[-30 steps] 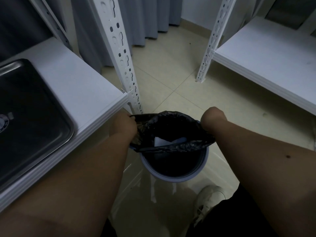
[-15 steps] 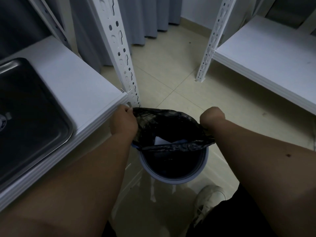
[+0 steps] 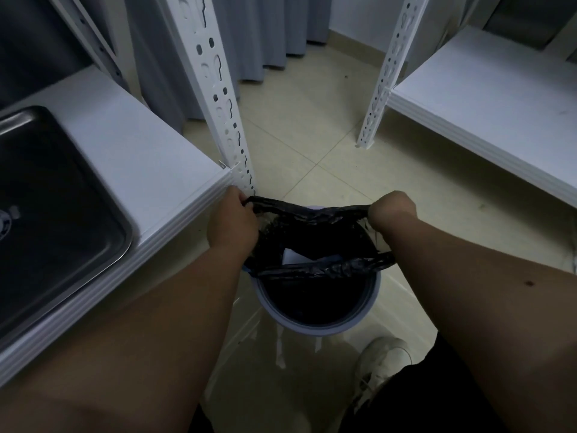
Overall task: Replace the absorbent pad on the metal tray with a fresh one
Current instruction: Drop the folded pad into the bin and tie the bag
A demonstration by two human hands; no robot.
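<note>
A round white bin [image 3: 315,328] stands on the floor below me, lined with a black bag [image 3: 312,232]. My left hand [image 3: 231,223] grips the bag's left edge and my right hand [image 3: 392,210] grips its right edge, stretching the far rim taut between them above the bin. Inside the bag a white-and-blue pad [image 3: 293,257] shows partly. The metal tray [image 3: 56,214] lies bare on the white shelf at the left; its left part is cut off by the frame.
A white shelf [image 3: 150,164] with a perforated upright post [image 3: 218,98] stands at left, its corner close to my left hand. Another white shelf [image 3: 487,98] sits at right. Grey curtains hang behind. My white shoe [image 3: 384,360] is beside the bin on the tiled floor.
Both hands have lifted and pulled the bag's far edge up and outward, drawing it into a taut strip off the bin's rim. The view shifted slightly.
</note>
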